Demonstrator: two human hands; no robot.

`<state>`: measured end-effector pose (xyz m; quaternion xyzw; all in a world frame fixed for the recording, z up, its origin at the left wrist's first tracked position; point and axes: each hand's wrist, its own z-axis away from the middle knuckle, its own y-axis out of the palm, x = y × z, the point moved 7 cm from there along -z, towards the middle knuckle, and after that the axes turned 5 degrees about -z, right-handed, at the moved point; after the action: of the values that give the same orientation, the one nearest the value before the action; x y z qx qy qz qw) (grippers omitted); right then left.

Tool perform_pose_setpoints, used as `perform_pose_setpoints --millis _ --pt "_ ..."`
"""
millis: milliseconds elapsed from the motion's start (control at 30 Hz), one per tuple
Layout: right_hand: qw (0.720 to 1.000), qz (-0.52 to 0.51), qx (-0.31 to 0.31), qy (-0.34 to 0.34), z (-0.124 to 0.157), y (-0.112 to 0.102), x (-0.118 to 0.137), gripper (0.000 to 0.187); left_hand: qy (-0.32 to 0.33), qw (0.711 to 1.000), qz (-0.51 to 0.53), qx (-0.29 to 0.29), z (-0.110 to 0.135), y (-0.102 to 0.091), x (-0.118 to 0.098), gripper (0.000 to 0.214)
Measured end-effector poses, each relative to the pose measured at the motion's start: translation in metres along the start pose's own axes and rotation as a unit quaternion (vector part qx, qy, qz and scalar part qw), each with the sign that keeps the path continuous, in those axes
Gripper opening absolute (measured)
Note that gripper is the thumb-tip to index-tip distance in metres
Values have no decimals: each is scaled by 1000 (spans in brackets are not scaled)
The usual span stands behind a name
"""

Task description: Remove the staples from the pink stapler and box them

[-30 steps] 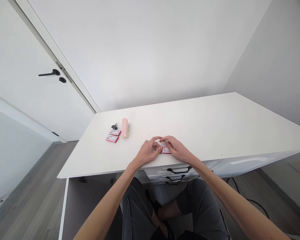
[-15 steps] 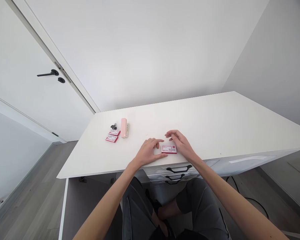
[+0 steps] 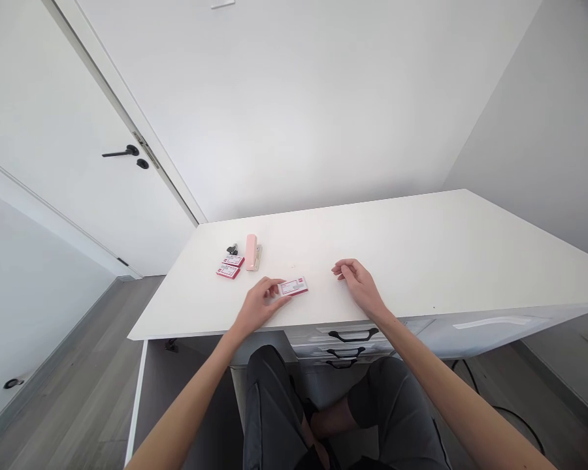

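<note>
My left hand [image 3: 259,305] grips a small red and white staple box [image 3: 294,287] by its left end, just above the white desk [image 3: 421,261]. My right hand [image 3: 355,282] rests on the desk to the right of the box, apart from it, with fingers loosely curled and nothing in them. Further left lie two more red staple boxes [image 3: 229,266], a pink stapler [image 3: 252,252] and a small black clip [image 3: 232,249].
Under the desk's front edge are drawers with black handles [image 3: 347,336]. A white door with a black lever handle [image 3: 122,153] stands at the left. My legs are under the desk. A white wall runs behind the desk.
Both hands were together on the box near the desk's front edge. The right hand has let go, and the left hand has carried the box leftward.
</note>
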<state>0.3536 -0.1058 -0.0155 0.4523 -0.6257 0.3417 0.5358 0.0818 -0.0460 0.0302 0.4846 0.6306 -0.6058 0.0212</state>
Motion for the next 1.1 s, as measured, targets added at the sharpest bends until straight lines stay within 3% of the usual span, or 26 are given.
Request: perform_pose_setpoints --millis 233,367,500,667,767,967,1100 --pt "1000 0 5 15 4 2 -1 24 -148 981 -91 -87 46 -90 81 52" --pt "1000 4 10 17 5 2 0 24 -152 973 -141 -102 59 -115 104 53" --pt "1000 11 15 13 5 1 0 23 -164 969 -155 -99 58 -115 114 60" --pt "1000 13 16 15 7 1 1 21 -186 957 -141 -174 61 -116 114 70" --pt "1000 10 18 15 7 1 1 21 -186 960 -94 -189 65 -116 108 71" --pt "1000 11 24 10 6 2 0 23 -208 950 -51 -227 76 -114 86 45" --pt "999 13 30 13 6 3 -1 24 -213 944 -51 -245 78 -95 65 25"
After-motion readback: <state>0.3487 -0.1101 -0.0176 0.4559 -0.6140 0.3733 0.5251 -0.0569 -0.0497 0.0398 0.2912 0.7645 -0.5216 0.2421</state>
